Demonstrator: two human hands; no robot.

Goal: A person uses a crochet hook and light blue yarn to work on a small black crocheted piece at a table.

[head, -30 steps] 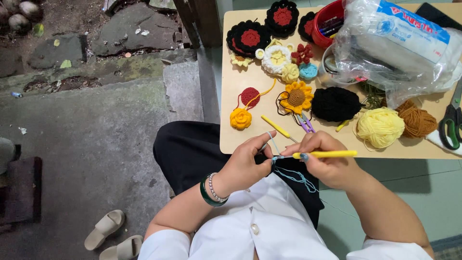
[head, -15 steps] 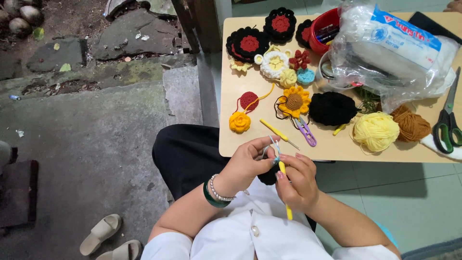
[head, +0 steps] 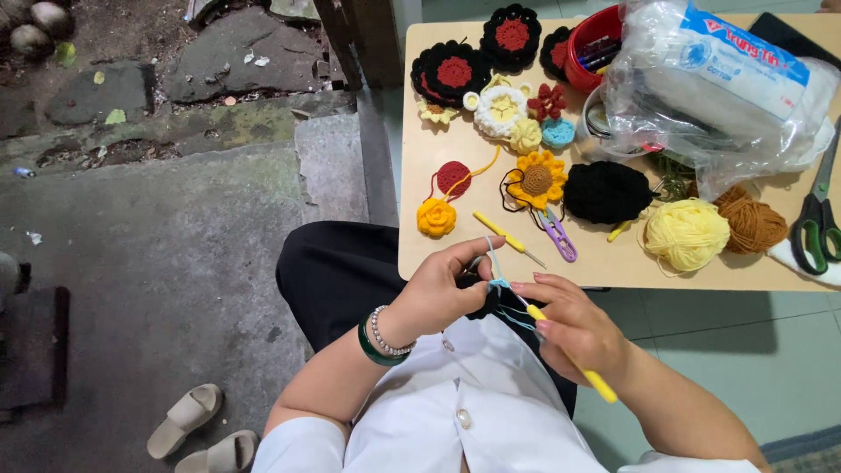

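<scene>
Head view: right hand (head: 574, 328) has lowered yellow crochet hook (head: 569, 357).

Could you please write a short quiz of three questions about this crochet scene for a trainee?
1. True or false: the right hand holds a yellow-handled crochet hook.
2. Which lies closest to the green-handled scissors on the table: A) brown yarn ball, B) orange crochet rose, C) red bowl?
3. What colour is the thread running over the left hand?

Key:
1. True.
2. A.
3. Light blue.
</scene>
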